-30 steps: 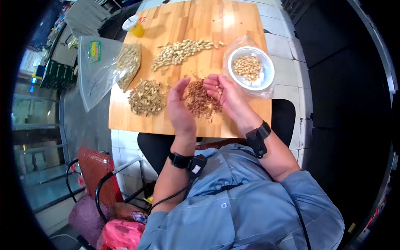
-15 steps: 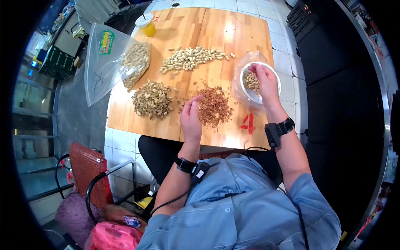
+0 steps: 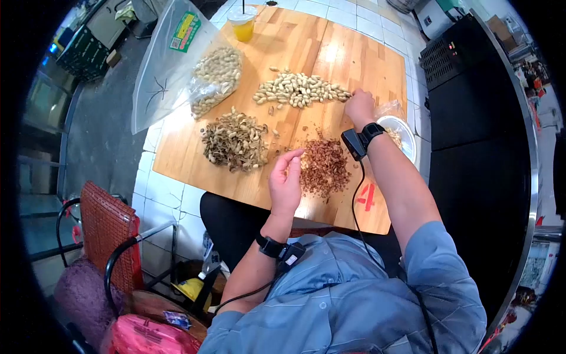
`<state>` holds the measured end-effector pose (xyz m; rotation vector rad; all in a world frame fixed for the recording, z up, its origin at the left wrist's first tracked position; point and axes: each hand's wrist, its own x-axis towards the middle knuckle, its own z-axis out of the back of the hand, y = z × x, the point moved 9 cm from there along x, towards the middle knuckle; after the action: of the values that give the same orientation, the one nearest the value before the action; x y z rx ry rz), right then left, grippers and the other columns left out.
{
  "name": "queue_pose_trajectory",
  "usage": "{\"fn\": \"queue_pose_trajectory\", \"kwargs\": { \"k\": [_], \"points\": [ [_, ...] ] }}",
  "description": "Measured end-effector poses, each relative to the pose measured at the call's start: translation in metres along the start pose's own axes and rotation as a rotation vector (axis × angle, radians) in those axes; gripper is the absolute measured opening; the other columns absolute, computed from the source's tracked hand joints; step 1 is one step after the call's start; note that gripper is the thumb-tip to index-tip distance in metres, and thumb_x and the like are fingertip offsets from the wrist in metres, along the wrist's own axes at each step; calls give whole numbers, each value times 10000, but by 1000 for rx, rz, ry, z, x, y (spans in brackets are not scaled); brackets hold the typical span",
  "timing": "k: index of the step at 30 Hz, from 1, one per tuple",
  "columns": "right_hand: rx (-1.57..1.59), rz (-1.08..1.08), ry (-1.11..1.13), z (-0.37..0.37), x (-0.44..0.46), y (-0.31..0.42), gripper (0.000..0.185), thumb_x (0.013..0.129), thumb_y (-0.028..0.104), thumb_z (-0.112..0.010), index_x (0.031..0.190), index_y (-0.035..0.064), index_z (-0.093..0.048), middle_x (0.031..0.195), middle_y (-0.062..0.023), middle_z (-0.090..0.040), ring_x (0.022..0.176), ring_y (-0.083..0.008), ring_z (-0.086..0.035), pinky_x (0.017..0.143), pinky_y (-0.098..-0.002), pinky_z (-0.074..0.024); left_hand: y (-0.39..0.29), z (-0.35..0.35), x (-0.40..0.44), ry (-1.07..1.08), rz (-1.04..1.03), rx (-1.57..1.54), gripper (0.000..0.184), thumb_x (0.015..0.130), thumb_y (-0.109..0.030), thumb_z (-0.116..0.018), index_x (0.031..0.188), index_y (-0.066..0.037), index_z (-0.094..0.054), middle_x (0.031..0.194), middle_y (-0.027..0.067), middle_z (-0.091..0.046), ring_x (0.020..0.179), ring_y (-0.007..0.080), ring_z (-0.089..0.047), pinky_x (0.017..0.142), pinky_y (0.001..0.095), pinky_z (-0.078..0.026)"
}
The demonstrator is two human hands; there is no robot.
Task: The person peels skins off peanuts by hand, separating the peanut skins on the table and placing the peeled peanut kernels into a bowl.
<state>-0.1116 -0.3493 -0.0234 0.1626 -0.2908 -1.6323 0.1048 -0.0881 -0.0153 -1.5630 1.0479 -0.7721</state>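
Observation:
My right hand reaches to the right end of a long pile of unshelled peanuts, its fingertips closed round a peanut there. My left hand hovers palm-side up at the near left edge of a heap of reddish peanut skins. Its fingers are loosely curved, the thumb a little apart, and nothing shows in them. Left of it lies a heap of empty peanut shells. A white bowl with shelled peanuts stands partly behind my right forearm.
A clear plastic bag of unshelled peanuts lies at the table's left edge. Behind it stands a lidded cup of yellow drink with a straw. A red 4 marks the wooden table. A woven-backed chair stands lower left.
My right hand has left the bowl and moved up and left to the unshelled peanuts. My left hand stays beside the skins. The whole view has shifted and turned slightly.

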Motion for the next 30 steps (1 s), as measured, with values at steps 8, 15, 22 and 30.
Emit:
{"fn": "queue_pose_trajectory", "kwargs": {
  "k": [8, 15, 22, 30],
  "points": [
    [-1, 77, -38, -3, 3, -4, 194, 863, 93, -579, 971, -23, -690, 1070, -254, -629, 964, -407, -635, 863, -467, -519, 6, 2, 2, 10, 22, -67, 192, 996, -90, -528, 1107, 0, -656, 1077, 62, -683, 1012, 120, -611, 914, 258, -463],
    [600, 110, 92, 48, -42, 40, 229, 908, 160, -626, 1030, -30, -663, 945, -176, -682, 872, -255, -680, 736, -352, -539, 5, -1, -3, 34, 41, -167, 205, 997, -97, -533, 1160, 2, -610, 1104, 80, -674, 1007, 150, -631, 890, 264, -486],
    [1397, 199, 582, 103, -176, 74, 245, 989, 120, -553, 1203, 9, -596, 962, -101, -688, 806, -131, -655, 695, -253, -523, -51, -30, -13, 95, 10, -226, 193, 983, -60, -554, 1150, 21, -606, 1072, 70, -662, 959, 127, -626, 879, 261, -502],
    [1668, 159, 716, 128, -222, 59, 222, 997, 119, -549, 1192, 15, -569, 931, -106, -691, 744, -125, -652, 652, -237, -530, -91, -72, -42, 195, -13, -294, 199, 994, -71, -548, 1153, 34, -605, 995, 77, -663, 874, 127, -619, 803, 289, -528]
  ]
}}
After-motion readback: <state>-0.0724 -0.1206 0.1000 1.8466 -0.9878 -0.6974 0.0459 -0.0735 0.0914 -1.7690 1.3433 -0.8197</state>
